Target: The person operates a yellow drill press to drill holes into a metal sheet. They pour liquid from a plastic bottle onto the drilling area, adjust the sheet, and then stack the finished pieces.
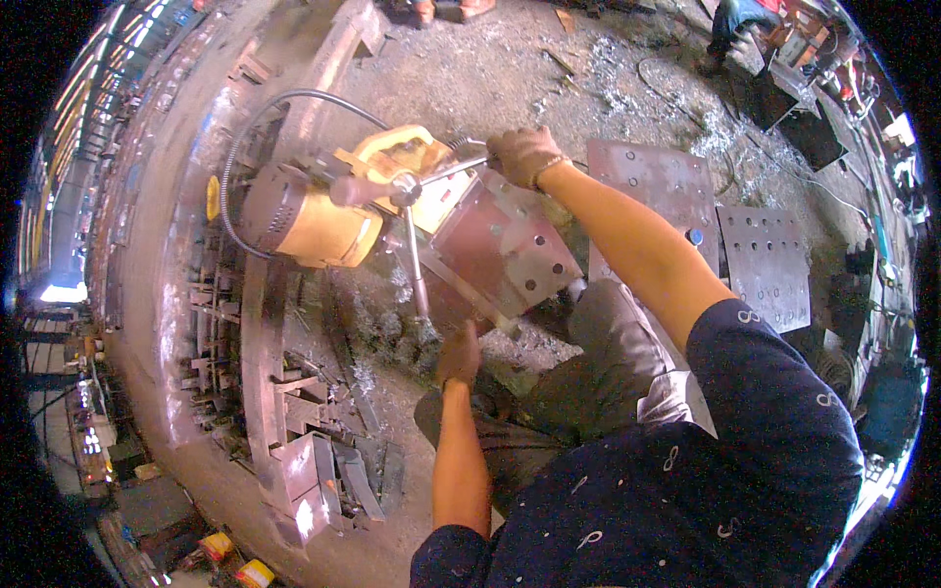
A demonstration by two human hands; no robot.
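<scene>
A yellow magnetic drill (328,235) lies across the left of a brown steel plate (520,260) with several round holes. From its hub spread feed handles; my right hand (526,155), in a brownish glove, is closed around the end of the far one. A second feed handle (416,269) points toward me, with its tip just above my left hand (458,355). That hand, gloved too, is closed at the plate's near edge, its fingertips partly hidden. The drill bit is out of sight.
Two more drilled plates (765,260) (652,176) lie to the right, a blue-topped round item (694,237) on one. A long steel beam (265,363) runs along the left, by stacked metal offcuts (358,480). Metal shavings (618,88) litter the floor. Another person (735,29) is at the far right.
</scene>
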